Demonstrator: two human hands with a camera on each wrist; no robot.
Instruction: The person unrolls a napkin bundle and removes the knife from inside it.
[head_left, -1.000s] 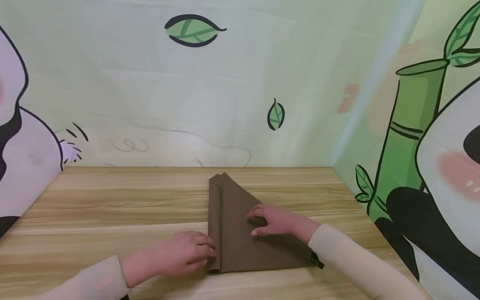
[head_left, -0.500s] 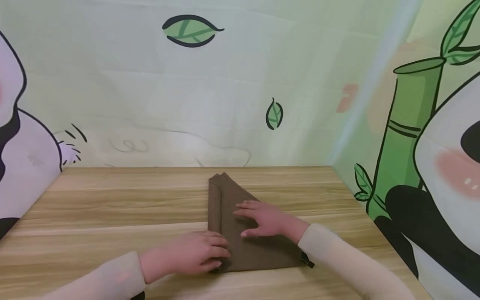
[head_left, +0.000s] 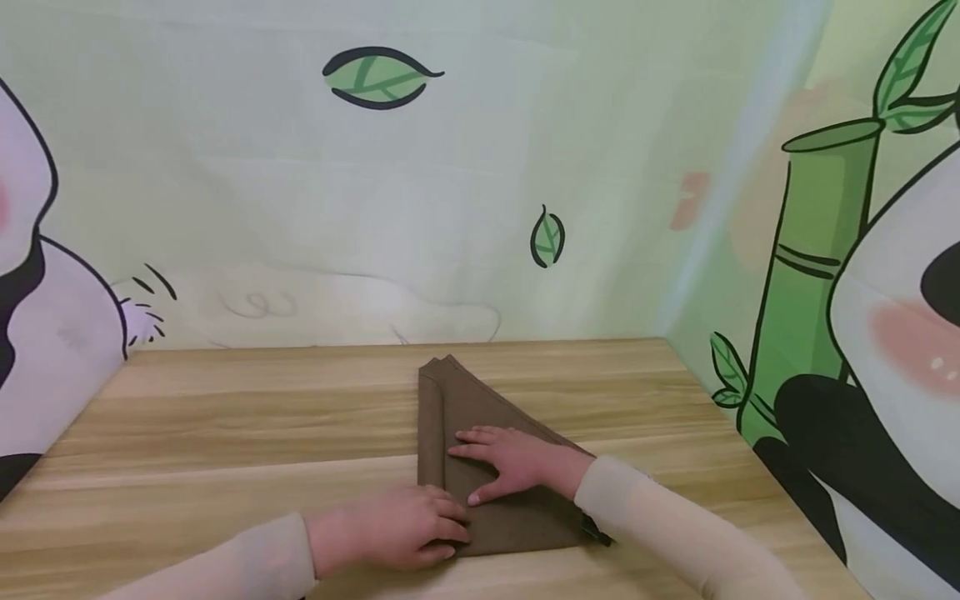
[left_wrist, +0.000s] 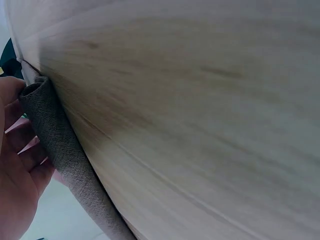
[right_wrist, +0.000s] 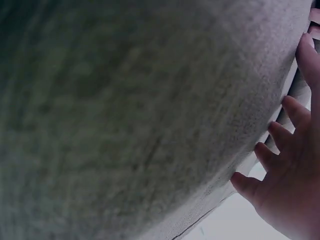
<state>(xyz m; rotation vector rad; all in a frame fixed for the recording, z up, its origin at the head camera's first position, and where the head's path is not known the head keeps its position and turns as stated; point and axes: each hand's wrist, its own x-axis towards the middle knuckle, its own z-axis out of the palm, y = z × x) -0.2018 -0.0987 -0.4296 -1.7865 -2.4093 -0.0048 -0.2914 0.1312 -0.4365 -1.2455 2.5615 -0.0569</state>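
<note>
the left hand [head_left: 405, 527] is covering the near left corner of the folded brown cloth [head_left: 465, 408], so its grip there is not showing in the head view. the right hand [head_left: 513, 462] is hiding the cloth's middle. in the right wrist view the cloth [right_wrist: 130, 110] is filling the frame as a blur, its edges cut off. the left wrist view is cropping the left hand [left_wrist: 17, 165] at the picture's left edge.

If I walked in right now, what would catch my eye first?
A brown folded cloth lies in a triangle in the middle of the wooden table. The right hand presses flat on it, while the left hand grips its rolled near-left edge. Behind stands a bright cartoon backdrop of pandas, bamboo and leaves.
</note>
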